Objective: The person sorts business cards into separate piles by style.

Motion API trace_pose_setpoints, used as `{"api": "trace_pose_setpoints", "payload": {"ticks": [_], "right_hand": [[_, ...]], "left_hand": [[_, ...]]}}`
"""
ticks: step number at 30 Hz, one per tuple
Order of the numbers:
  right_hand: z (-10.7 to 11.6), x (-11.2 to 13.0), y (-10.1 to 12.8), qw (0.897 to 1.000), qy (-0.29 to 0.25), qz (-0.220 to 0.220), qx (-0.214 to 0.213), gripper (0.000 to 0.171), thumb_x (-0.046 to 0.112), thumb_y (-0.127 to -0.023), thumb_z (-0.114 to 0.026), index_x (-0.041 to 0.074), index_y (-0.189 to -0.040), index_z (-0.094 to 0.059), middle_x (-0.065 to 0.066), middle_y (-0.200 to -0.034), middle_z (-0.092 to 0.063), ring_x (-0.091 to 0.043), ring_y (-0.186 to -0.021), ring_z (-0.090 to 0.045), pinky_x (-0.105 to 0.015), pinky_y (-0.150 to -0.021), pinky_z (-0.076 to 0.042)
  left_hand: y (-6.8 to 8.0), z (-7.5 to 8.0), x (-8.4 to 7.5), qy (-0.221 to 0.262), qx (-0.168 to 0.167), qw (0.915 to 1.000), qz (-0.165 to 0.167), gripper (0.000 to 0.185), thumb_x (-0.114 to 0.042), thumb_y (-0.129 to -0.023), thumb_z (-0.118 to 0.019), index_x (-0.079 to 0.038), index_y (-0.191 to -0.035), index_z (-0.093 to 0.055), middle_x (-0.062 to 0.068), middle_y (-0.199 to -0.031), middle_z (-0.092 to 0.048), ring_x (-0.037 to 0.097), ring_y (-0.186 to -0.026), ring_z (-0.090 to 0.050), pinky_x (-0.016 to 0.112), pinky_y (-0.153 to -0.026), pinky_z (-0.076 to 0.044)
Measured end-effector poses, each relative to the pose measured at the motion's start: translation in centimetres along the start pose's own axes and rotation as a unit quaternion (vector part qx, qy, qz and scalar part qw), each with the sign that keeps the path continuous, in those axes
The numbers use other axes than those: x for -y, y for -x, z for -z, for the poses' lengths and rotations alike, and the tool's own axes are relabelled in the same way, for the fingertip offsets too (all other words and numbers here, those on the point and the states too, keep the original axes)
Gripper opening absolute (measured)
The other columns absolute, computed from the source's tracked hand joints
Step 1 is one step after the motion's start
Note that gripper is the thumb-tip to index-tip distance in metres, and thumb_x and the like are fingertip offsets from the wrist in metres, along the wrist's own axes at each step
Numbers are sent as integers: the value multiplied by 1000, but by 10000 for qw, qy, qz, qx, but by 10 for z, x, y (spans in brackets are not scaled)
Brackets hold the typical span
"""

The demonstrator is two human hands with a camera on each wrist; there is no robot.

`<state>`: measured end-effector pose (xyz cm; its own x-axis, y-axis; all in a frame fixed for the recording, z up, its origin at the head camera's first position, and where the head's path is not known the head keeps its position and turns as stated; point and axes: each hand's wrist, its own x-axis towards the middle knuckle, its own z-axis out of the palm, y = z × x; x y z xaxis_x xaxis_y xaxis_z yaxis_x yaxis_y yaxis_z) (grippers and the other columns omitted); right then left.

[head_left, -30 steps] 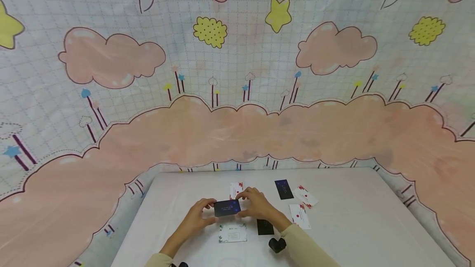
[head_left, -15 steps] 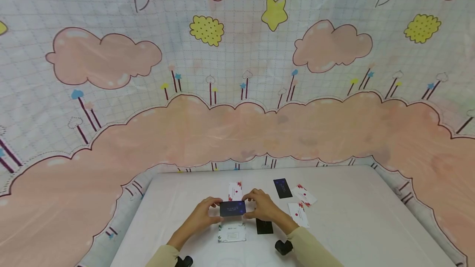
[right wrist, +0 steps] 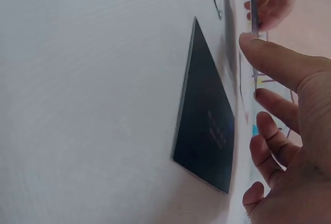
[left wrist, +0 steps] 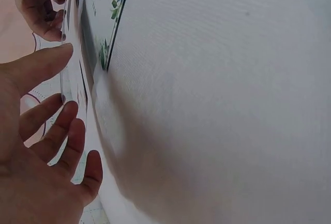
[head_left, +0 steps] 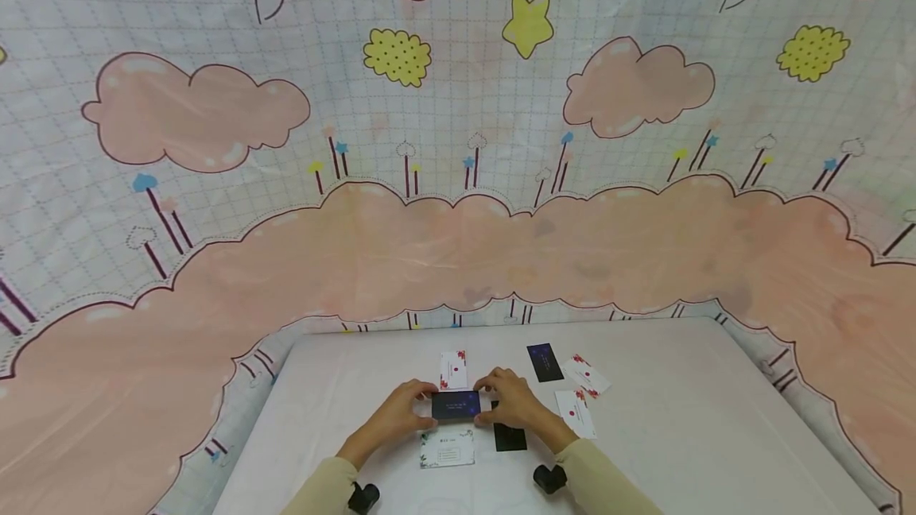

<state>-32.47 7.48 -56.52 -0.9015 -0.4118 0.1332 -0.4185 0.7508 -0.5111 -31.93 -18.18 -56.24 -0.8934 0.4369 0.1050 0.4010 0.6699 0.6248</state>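
You have a dark navy, rectangular card (head_left: 456,405) with small pale lettering and blue glints toward its right end, pinched at both ends. It is off the table, just beyond the white card with a green leaf border (head_left: 447,449), which serves as landmark, and slightly to its right. Long axis runs crosswise, left to right, close to parallel with the leaf-bordered card's own. Lettered face is turned up toward you; both wrist views catch it edge-on.

Your left hand (head_left: 398,410), beyond the landmark and to its left, grips the left end between thumb and forefinger. Your right hand (head_left: 514,404), beyond and to the right, grips the other end likewise. In the wrist views, the remaining fingers of each hand are bent and clear of the card.

Lying on the white table (head_left: 680,435): a plain-looking black card (head_left: 510,437) just right of the landmark, partly under your right hand; a white card with red floral corners (head_left: 453,369) beyond it, long axis pointing away from you. Farther right and beyond it: a dark blue-black card (head_left: 546,362) and two more white-and-red cards (head_left: 576,414), both turned askew.
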Motion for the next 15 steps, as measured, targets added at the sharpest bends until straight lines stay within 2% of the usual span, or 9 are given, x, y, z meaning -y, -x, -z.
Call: {"api": "trace_pose_setpoints", "payload": {"ticks": [6,15], "right_hand": [[-6,-5,0,9998,157,-88,-25,48,41,-70,-86,20,-111,-70,3,-102,-60,-17,-98,-51,-40,-86,-38],[-8,-6,-2,9993,326,-172,-75,46,41,-70,-86,20,-108,-71,4,-100,-61,-17,-97,-50,-39,-83,-35]], "left_hand": [[-3,-5,1,-331,61,9993,164,53,-19,-72,-85,-8,-119,-64,3,-105,-63,22,-98,-54,48,-90,-41],[-3,-7,0,-581,87,9977,339,50,-22,-72,-85,-11,-117,-65,0,-101,-60,17,-92,-49,43,-85,-36]]}}
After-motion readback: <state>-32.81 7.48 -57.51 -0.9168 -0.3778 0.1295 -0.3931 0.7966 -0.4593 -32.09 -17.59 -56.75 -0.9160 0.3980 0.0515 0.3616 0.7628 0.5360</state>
